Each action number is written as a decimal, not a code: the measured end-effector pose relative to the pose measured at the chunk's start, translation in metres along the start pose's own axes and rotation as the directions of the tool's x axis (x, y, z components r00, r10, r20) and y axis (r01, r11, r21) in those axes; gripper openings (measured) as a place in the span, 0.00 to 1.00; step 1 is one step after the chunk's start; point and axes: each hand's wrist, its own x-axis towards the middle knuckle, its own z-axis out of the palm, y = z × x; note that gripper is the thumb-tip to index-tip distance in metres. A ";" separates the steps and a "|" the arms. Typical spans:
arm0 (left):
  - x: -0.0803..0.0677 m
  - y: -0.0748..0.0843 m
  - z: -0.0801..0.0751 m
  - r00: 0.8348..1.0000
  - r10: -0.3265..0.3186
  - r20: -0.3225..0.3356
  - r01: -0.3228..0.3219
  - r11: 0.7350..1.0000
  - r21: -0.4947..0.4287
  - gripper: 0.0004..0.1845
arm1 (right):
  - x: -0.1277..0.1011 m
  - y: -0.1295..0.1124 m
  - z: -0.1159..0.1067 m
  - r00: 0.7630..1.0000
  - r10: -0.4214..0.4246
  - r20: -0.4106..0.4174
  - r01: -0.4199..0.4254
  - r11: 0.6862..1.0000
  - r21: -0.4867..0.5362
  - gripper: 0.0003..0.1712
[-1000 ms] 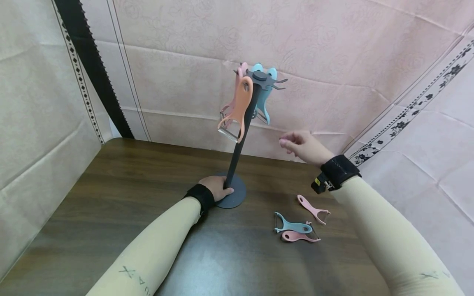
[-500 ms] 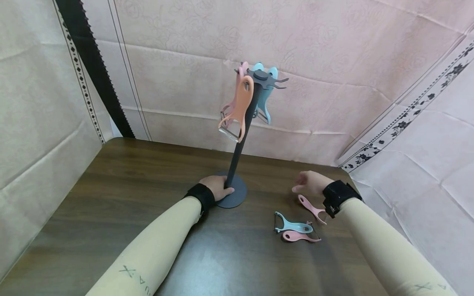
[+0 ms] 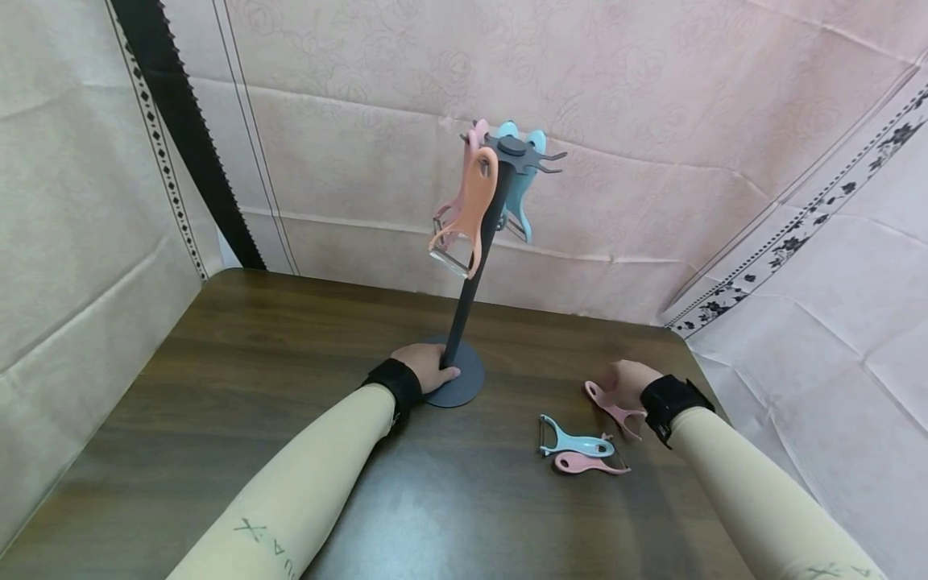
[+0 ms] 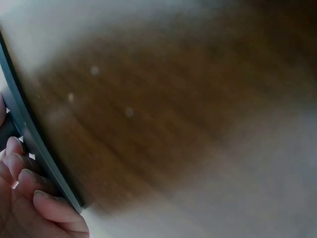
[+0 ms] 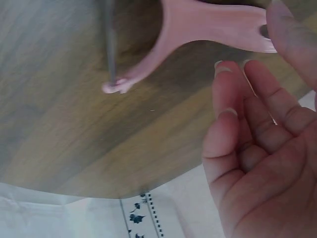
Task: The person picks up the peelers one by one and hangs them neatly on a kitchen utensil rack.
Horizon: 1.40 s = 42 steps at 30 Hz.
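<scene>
Pink plastic shows right under the right hand (image 3: 629, 385) now: a Y-shaped pink peeler with a holed handle (image 3: 615, 412) lies on the brown wood-grain tabletop (image 3: 217, 387), on the right side; a second ago that hand hung in the air near the stand, and it has since come down here; the right-wrist view shows its fingers loosely bent, the thumb across the handle's end and a gap between thumb and fingertips, so it seems to have hold of nothing yet; the left hand (image 3: 422, 364) has stayed curled round the foot of the dark grey round-based stand (image 3: 471, 298); the orange Y-shaped peeler (image 3: 478, 193) and the pink and blue ones behind it hang as they did; a light-blue Y-shaped peeler (image 3: 580, 445) and a second pink peeler (image 3: 577, 463), overlapping nearby, have not shifted; I judge that the reach is nearly complete, the grasp not made, and all three loose peelers still off the stand.
</scene>
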 end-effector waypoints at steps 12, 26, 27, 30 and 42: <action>0.016 -0.010 0.013 1.000 -0.017 0.009 0.017 1.000 0.013 0.24 | 0.000 0.013 0.015 1.000 0.030 0.006 -0.029 0.995 -0.096 0.13; 0.013 -0.007 0.007 0.999 -0.023 0.034 0.023 1.000 0.008 0.22 | 0.003 0.014 0.016 1.000 0.027 -0.016 -0.028 0.996 -0.085 0.13; 0.012 -0.007 0.006 0.999 -0.022 0.033 0.022 1.000 0.007 0.22 | 0.003 0.014 0.016 1.000 0.014 -0.020 -0.016 0.996 -0.093 0.13; 0.008 -0.003 0.003 0.999 -0.025 0.039 0.025 1.000 0.001 0.22 | 0.003 0.013 0.016 1.000 -0.004 -0.027 0.001 0.993 -0.116 0.14; 0.015 -0.008 0.009 0.999 -0.026 0.027 0.025 1.000 0.016 0.24 | 0.005 0.012 0.017 0.999 0.011 -0.049 -0.016 0.995 -0.098 0.13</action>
